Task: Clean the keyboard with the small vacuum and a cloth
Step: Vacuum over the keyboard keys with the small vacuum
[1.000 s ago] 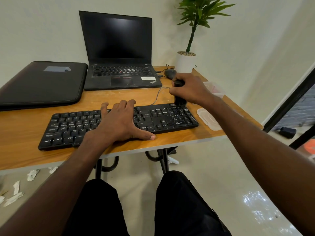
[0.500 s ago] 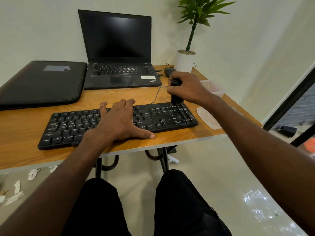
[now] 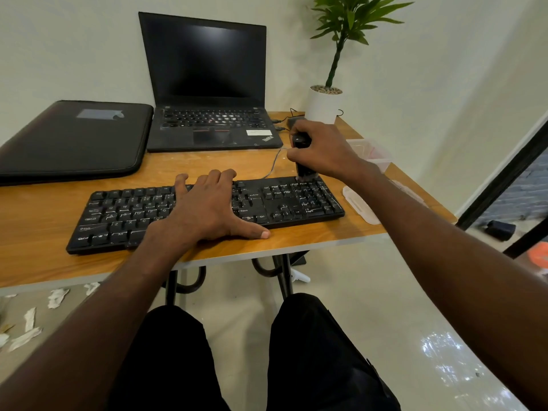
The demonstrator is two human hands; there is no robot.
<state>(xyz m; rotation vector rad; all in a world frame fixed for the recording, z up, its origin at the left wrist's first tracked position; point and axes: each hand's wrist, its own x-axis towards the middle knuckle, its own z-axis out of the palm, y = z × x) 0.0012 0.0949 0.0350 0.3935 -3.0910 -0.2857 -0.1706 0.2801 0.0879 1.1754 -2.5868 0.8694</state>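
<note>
A black keyboard (image 3: 284,203) lies along the front of the wooden desk (image 3: 35,215). My left hand (image 3: 207,206) rests flat on the middle of the keys, fingers straight, thumb on the desk edge. My right hand (image 3: 323,149) grips a small black vacuum (image 3: 304,170) held upright, its nozzle touching the top row of keys at the keyboard's far right corner. Most of the vacuum is hidden by my fingers. No cloth is plainly visible.
An open black laptop (image 3: 207,84) stands behind the keyboard, a black sleeve (image 3: 71,137) to its left. A potted plant (image 3: 324,105) and a clear plastic box (image 3: 370,155) sit at the right, with its lid (image 3: 358,206) beside the keyboard. Paper scraps (image 3: 29,324) litter the floor.
My right hand has slid the vacuum a little leftward along the keyboard's top right rows. The left hand has stayed in place on the keys.
</note>
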